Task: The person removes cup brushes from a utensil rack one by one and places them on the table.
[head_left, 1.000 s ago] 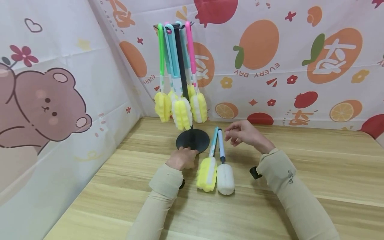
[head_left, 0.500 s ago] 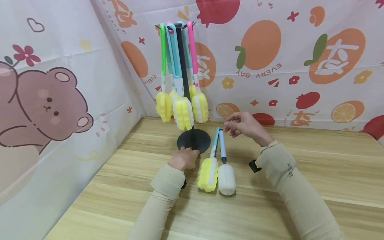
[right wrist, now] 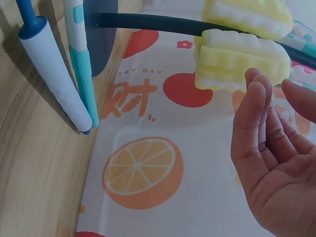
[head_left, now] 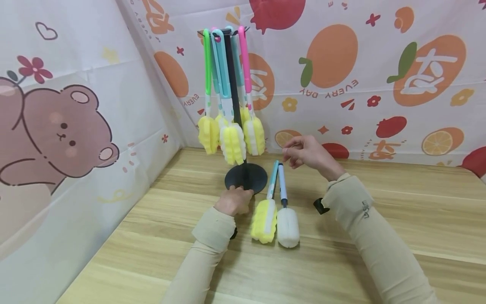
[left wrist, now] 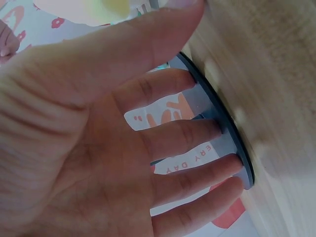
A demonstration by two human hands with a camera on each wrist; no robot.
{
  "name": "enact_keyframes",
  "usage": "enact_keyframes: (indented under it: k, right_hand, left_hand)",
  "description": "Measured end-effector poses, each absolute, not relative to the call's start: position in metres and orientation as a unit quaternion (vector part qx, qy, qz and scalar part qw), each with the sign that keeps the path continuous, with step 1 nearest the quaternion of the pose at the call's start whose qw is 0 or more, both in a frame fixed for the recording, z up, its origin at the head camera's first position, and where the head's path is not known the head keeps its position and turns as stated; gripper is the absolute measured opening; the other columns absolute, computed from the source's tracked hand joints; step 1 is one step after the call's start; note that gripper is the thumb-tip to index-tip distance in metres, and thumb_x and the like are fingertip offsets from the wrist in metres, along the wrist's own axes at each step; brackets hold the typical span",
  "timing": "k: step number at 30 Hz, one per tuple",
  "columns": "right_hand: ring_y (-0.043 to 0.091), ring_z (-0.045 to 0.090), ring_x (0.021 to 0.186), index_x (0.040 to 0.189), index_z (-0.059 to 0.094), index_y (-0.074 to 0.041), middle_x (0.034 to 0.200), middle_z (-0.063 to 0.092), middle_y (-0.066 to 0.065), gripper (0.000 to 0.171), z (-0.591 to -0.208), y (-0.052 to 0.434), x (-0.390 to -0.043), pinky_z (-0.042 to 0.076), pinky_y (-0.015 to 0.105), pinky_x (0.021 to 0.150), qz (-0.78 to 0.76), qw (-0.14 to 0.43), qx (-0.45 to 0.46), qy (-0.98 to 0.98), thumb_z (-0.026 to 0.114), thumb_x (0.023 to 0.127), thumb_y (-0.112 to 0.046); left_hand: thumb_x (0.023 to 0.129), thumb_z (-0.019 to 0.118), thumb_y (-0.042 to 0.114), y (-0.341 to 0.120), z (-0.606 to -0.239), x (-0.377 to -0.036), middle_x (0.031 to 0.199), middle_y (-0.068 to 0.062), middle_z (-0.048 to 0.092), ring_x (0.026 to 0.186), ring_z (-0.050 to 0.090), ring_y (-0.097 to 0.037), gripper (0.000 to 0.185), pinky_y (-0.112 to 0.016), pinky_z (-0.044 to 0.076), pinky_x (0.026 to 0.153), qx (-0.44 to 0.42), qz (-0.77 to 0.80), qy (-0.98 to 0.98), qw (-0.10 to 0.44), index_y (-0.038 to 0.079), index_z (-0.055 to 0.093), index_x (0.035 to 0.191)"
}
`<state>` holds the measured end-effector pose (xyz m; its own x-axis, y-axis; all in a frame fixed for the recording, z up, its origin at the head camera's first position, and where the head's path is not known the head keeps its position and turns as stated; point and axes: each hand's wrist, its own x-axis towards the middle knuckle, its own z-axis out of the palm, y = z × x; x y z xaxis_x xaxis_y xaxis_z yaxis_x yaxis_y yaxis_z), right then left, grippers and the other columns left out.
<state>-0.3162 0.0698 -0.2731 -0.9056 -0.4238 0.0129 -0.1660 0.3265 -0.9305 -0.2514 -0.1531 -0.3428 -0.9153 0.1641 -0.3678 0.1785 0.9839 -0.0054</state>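
Surrounding the stand (head_left: 233, 80): a printed cloth (head_left: 364, 63) rose behind it, showing oranges, red fruit and flowers, while a bear-printed cloth (head_left: 72, 135) hung to its left.
Wooden surface (head_left: 152, 236): it ran beneath the stand and spread to both sides and toward the person.
Black stand: it stood upright, a slim post on a round base (head_left: 254, 181), with thin prongs at the top.
Beige sleeves: the right sleeve (head_left: 379, 236) came in from the near right of the stand, the left sleeve (head_left: 201, 253) from its near side.
Hanging brushes: a green-handled brush (head_left: 208, 84) hung at the stand's left, a light-blue-handled brush (head_left: 227, 93) before its post, and a pink-handled brush (head_left: 246, 71) at its right; others behind were partly hidden.
Lying brushes: a yellow-and-white brush (head_left: 264, 221) and a white-headed brush (head_left: 287, 226) lay side by side, right of the stand's base and nearer the person, handle ends pointing away.
Right hand (head_left: 309, 154): it hovered right of the stand, near those handle ends, fingers loosely bent, thumb apart from them.
Left hand (head_left: 234, 200): its spread, fairly straight fingers touched the near rim of the stand's base.
Black wrist piece (head_left: 320, 206): it showed under the right cuff, right of the stand.
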Motion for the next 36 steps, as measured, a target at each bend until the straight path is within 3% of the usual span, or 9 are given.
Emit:
enact_keyframes:
  k: [5, 14, 30, 36]
  right_hand:
    - [0.023, 0.064, 0.07, 0.116, 0.063, 0.007, 0.096, 0.071, 0.021, 0.02, -0.268, 0.065, -0.317, 0.059, 0.033, 0.071, -0.551, 0.104, -0.191, 0.806, 0.06, 0.102, -0.007]
    - [0.024, 0.063, 0.07, 0.115, 0.064, 0.009, 0.088, 0.071, 0.014, 0.024, -0.262, 0.059, -0.32, 0.057, 0.028, 0.069, -0.554, 0.074, -0.183, 0.809, 0.064, 0.101, -0.011]
    - [0.022, 0.061, 0.067, 0.115, 0.067, 0.003, 0.094, 0.071, 0.016, 0.02, -0.241, 0.045, -0.324, 0.057, 0.026, 0.067, -0.564, 0.005, -0.169, 0.809, 0.065, 0.101, -0.011]
    - [0.027, 0.062, 0.074, 0.118, 0.066, 0.003, 0.102, 0.07, 0.018, 0.022, -0.239, 0.041, -0.325, 0.057, 0.027, 0.071, -0.565, -0.012, -0.17, 0.807, 0.066, 0.1, -0.01]
  left_hand:
    - [0.097, 0.071, 0.02, -0.153, -0.343, -0.25, 0.133, -0.015, 0.06, 0.115, 0.053, -0.039, 0.046, -0.051, 0.048, 0.093, 0.087, -0.021, 0.979, 0.184, 0.015, 0.059, 0.141]
    - [0.096, 0.073, 0.023, -0.153, -0.345, -0.249, 0.132, -0.015, 0.06, 0.115, 0.054, -0.038, 0.049, -0.05, 0.048, 0.092, 0.087, -0.024, 0.979, 0.181, 0.016, 0.059, 0.142]
    - [0.095, 0.074, 0.025, -0.153, -0.344, -0.25, 0.132, -0.014, 0.06, 0.114, 0.054, -0.038, 0.049, -0.05, 0.049, 0.092, 0.089, -0.031, 0.979, 0.179, 0.015, 0.059, 0.141]
    - [0.095, 0.074, 0.027, -0.152, -0.343, -0.249, 0.13, -0.014, 0.061, 0.112, 0.055, -0.038, 0.049, -0.05, 0.049, 0.091, 0.091, -0.035, 0.979, 0.176, 0.016, 0.06, 0.14]
